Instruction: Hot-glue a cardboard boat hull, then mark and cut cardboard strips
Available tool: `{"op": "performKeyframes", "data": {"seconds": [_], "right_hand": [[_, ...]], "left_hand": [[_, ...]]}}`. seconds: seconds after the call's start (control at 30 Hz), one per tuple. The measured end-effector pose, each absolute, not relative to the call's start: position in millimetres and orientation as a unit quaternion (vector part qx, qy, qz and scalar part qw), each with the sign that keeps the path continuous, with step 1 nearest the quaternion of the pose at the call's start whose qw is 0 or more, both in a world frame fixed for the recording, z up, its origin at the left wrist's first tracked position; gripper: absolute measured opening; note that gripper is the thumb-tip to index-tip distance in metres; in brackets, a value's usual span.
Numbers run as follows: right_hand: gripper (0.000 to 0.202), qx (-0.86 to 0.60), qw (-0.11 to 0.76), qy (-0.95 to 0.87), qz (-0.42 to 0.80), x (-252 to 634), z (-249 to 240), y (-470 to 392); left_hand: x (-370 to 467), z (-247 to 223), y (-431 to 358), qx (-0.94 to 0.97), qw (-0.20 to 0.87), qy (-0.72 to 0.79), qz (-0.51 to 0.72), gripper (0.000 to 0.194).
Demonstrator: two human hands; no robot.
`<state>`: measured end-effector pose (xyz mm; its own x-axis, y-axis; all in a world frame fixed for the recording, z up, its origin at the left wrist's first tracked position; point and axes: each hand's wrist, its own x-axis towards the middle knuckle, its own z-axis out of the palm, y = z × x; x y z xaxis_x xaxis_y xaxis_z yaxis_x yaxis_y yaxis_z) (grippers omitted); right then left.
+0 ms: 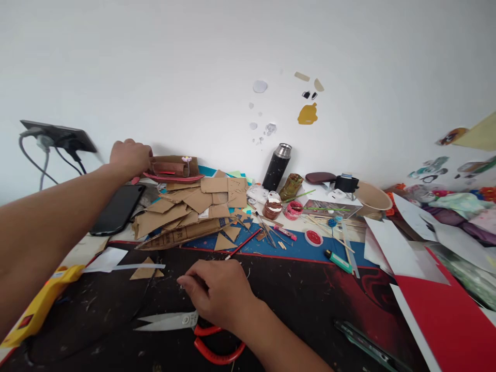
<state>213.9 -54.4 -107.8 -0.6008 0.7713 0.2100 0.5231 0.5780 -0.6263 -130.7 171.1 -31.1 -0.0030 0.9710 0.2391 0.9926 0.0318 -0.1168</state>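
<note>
Model boat (174,179), red-hulled, brown-cabined: near wall (186,77), behind cardboard pieces (197,200). Left hand (130,159): at boat's left end; grip clamped or merely touching, cannot tell. Right hand (220,292): loosely curled over red-handled scissors (187,320); whether fingertips meet, cannot tell. Yellow hot-glue gun (42,305): at black mat's (287,305) left edge.

Left hand (132,159) at red-edged model (170,169), right hand (219,289) by scissors (170,322), heaped cardboard scraps (199,199)

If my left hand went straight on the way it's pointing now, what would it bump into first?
Your left hand would most likely meet the red-bottomed cardboard model; it may already be touching it.
</note>
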Motion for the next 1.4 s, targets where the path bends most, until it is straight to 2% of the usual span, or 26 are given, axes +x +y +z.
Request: {"op": "performKeyframes", "data": {"seconds": [0.6,0.77,0.87,0.93,1.03,1.2,1.3,1.4], "right_hand": [[0.037,-0.371,0.235,-0.867,0.237,212,-109,-54],[0.037,-0.375,0.234,-0.865,0.237,212,-107,-53],[0.035,-0.381,0.234,-0.861,0.242,213,-105,-53],[0.034,-0.382,0.243,-0.854,0.256,213,-104,-53],[0.031,-0.386,0.280,-0.826,0.299,214,-102,-53],[0.030,-0.392,0.357,-0.702,0.476,215,-103,-48],[0.047,-0.349,0.397,-0.598,0.603,216,-105,-40],[0.071,-0.320,0.423,-0.530,0.662,217,-103,-32]], "left_hand": [[-127,15,130,-0.671,0.134,-0.728,-0.052,0.052],[-128,30,118,-0.649,0.159,-0.741,-0.066,0.065],[-124,39,109,-0.634,0.172,-0.743,-0.123,0.072],[-115,44,98,-0.610,0.179,-0.747,-0.196,0.069],[-92,46,72,-0.603,0.208,-0.717,-0.282,0.062],[-49,28,17,-0.622,0.275,-0.675,-0.286,0.061],[-29,10,-13,-0.663,0.273,-0.648,-0.257,0.045],[-12,-9,-36,-0.709,0.246,-0.614,-0.245,0.035]]}}
